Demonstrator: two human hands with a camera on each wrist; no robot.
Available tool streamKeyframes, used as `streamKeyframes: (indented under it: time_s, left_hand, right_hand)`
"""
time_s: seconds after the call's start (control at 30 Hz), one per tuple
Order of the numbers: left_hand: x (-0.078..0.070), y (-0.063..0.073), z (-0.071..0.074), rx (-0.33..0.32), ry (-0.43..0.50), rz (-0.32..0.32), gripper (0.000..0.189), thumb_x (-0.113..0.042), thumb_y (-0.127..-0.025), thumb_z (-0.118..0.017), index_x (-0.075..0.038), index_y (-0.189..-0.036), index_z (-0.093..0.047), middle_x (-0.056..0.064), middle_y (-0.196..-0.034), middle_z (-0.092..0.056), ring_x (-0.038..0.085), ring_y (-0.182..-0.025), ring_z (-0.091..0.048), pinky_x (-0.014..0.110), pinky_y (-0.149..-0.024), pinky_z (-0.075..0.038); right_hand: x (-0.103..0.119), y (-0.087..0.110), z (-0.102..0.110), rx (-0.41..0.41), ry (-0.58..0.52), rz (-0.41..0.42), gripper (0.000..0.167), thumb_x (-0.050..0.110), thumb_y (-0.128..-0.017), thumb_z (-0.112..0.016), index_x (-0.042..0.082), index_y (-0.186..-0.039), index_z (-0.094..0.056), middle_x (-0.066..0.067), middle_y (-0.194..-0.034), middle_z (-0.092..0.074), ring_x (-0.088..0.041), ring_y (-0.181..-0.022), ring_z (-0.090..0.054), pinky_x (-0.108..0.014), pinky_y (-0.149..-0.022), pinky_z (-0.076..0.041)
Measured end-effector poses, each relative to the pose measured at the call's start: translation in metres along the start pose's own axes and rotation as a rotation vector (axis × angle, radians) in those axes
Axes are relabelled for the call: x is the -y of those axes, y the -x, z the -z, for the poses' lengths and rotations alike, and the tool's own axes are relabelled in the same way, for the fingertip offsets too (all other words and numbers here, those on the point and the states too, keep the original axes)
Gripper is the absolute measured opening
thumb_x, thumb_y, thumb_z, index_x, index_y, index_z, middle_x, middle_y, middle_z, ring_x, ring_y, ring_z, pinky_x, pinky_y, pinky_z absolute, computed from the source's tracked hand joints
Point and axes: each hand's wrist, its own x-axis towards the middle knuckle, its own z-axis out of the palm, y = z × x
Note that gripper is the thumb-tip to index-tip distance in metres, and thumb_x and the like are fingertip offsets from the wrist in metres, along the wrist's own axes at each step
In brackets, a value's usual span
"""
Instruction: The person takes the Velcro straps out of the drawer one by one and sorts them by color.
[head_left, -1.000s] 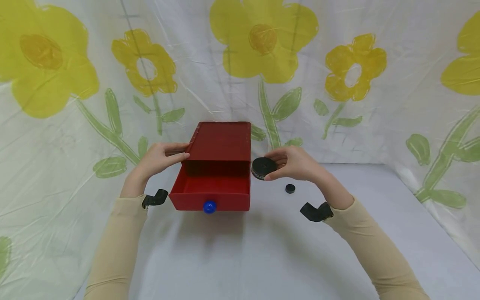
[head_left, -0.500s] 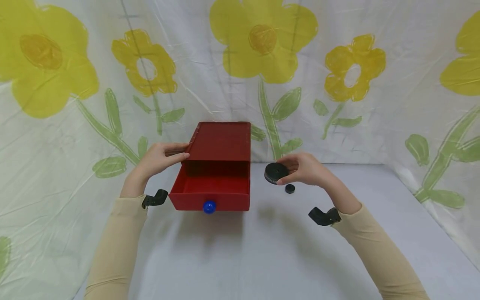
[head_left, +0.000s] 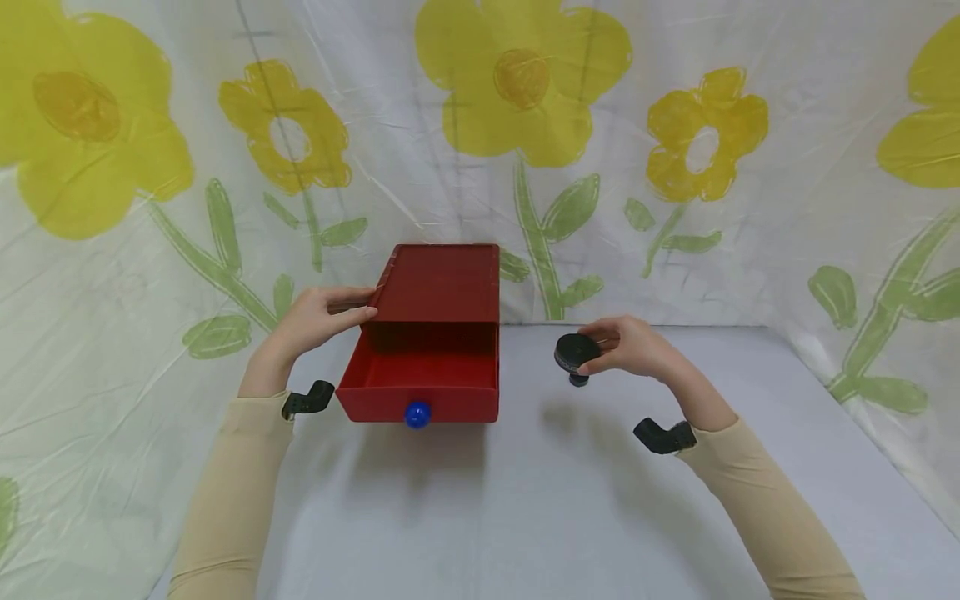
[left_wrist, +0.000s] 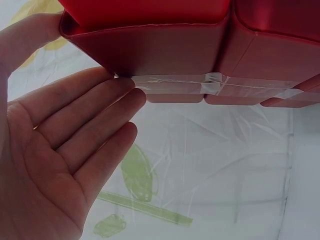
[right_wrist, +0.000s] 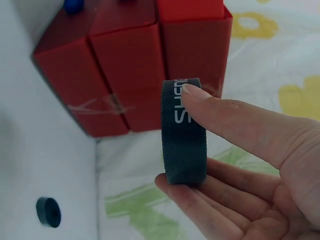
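Note:
My left hand (head_left: 309, 327) touches the left side of a red drawer unit (head_left: 444, 283) with straight fingers. In the left wrist view its fingertips lie at the taped side (left_wrist: 145, 55), thumb at the front corner. The unit's top drawer (head_left: 420, 403), with a blue round knob (head_left: 417, 414), is pulled out, and nothing shows inside it. To the right, my right hand (head_left: 632, 347) pinches a roll of black woven strap (right_wrist: 184, 140) with white lettering between thumb and fingers, above the table. A smaller black roll (right_wrist: 48, 212) lies on the table, partly hidden by the held one in the head view.
The drawer unit is several red boxes stacked and bound with clear tape (left_wrist: 172, 84). Behind the white table (head_left: 480, 517) hangs a pale curtain (head_left: 405, 108) printed with yellow flowers. A black wrist mount (head_left: 663, 436) sits at each sleeve.
My right hand has moved the black strap roll rightwards and slightly down, away from the drawer unit, to over the smaller roll. My left hand and the drawer have stayed in place.

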Motion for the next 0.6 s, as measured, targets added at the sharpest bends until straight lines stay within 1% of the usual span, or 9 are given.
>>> streamKeyframes:
  time_s: [0.13,0.37,0.47,0.6]
  left_hand:
    - [-0.001,0.001,0.000,0.003,0.004,-0.001,0.053,-0.040,-0.089,-0.064,-0.015,-0.135,-0.055,0.011,-0.135,-0.056,0.030,-0.121,-0.056,0.052,-0.098,-0.046]
    - [0.005,-0.001,0.000,0.002,0.007,-0.002,0.053,-0.039,-0.089,-0.064,-0.015,-0.136,-0.054,0.011,-0.136,-0.055,0.030,-0.121,-0.056,0.052,-0.098,-0.046]
    - [0.005,0.000,0.000,-0.002,0.013,-0.013,0.055,-0.043,-0.088,-0.064,-0.017,-0.135,-0.055,0.010,-0.135,-0.056,0.029,-0.120,-0.057,0.052,-0.098,-0.046]
    - [0.004,0.001,0.000,-0.010,0.013,-0.022,0.056,-0.049,-0.086,-0.065,-0.020,-0.133,-0.057,0.007,-0.133,-0.058,0.027,-0.119,-0.058,0.052,-0.098,-0.046]
  right_hand:
    - [-0.009,0.002,0.004,-0.005,-0.009,-0.017,0.071,0.031,-0.073,-0.082,0.003,-0.132,-0.054,-0.022,-0.127,-0.059,-0.034,-0.116,-0.059,-0.045,-0.094,-0.050]
    - [-0.023,0.004,0.007,-0.020,-0.026,-0.050,0.073,0.031,-0.074,-0.082,0.003,-0.134,-0.052,-0.023,-0.131,-0.056,-0.037,-0.119,-0.056,-0.048,-0.096,-0.048]
    - [-0.029,0.004,0.008,-0.022,-0.035,-0.069,0.074,0.032,-0.074,-0.081,0.004,-0.135,-0.051,-0.024,-0.134,-0.053,-0.038,-0.121,-0.054,-0.049,-0.097,-0.048]
    - [-0.039,0.002,0.008,-0.034,-0.031,-0.092,0.074,0.033,-0.073,-0.082,0.004,-0.135,-0.052,-0.024,-0.133,-0.053,-0.038,-0.121,-0.054,-0.049,-0.097,-0.047]
